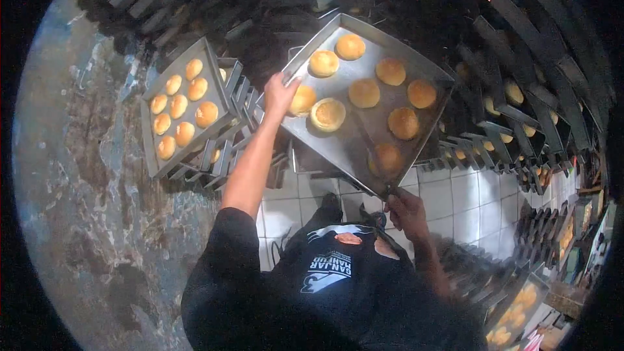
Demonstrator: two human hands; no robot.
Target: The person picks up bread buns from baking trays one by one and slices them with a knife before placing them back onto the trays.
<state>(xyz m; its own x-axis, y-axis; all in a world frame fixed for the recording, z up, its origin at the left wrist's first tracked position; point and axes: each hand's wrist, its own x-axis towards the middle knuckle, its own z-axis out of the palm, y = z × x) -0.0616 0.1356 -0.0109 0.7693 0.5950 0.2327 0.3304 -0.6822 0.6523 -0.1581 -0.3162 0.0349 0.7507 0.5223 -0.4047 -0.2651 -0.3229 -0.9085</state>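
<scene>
A square metal baking tray (374, 40) is held out in front of me, turned cornerwise in the head view. Several round golden buns lie spread over it. One bun (327, 115) near the left side looks paler, with a ring-shaped top. My left hand (281, 95) is closed around the tray's left edge, close beside a bun (302, 99). At the near corner, my right hand (406, 212) grips the rim, its fingers partly in shadow. The underside of the tray is hidden.
To the left stands a stack of trays, the top tray (209, 131) carrying several buns. Dark stacked trays (513, 117) with buns curve along the right and far side. Another tray of buns (517, 312) is at lower right. White tiled floor (448, 198) lies below.
</scene>
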